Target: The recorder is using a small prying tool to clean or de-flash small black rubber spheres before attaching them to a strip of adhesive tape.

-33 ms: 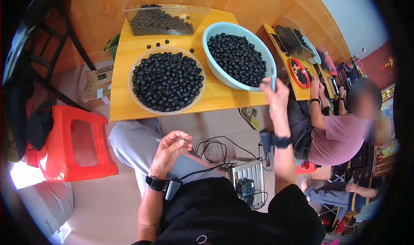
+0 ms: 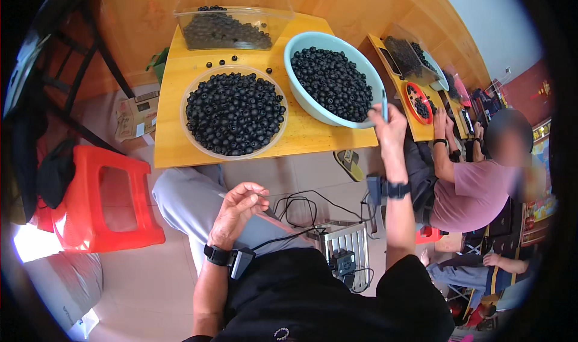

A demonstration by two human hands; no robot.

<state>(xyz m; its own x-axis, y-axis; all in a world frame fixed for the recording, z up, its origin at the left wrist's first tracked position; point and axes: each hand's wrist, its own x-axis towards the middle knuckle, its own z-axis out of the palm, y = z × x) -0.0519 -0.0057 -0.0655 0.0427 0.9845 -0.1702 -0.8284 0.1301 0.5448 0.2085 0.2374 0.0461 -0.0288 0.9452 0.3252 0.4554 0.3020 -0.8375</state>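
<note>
My right hand (image 2: 390, 125) is closed round a slim blue pen-like tool (image 2: 385, 106), held upright beside the near right rim of a pale blue basin (image 2: 291, 84). Black round beads (image 2: 332, 83) with holes fill much of that basin. Above my lap, my left hand (image 2: 239, 209) has thumb and forefinger pinched together; what they hold, if anything, is too small to make out. A shallow clear round tub (image 2: 184, 129), heaped with similar black beads (image 2: 235, 113), sits on the yellow table (image 2: 313, 143) to the basin's left.
Behind the tub stands a clear slanted bin (image 2: 229, 32) with more beads, and a few loose beads (image 2: 222, 62) lie before it. A red stool (image 2: 114, 197) is at left. Black cables (image 2: 301, 200) trail on the floor. Another person (image 2: 475, 191) works at right beside a red tray (image 2: 419, 103).
My right hand has shifted slightly to the right with the blue tool, which stands a little higher. My left hand stays in place.
</note>
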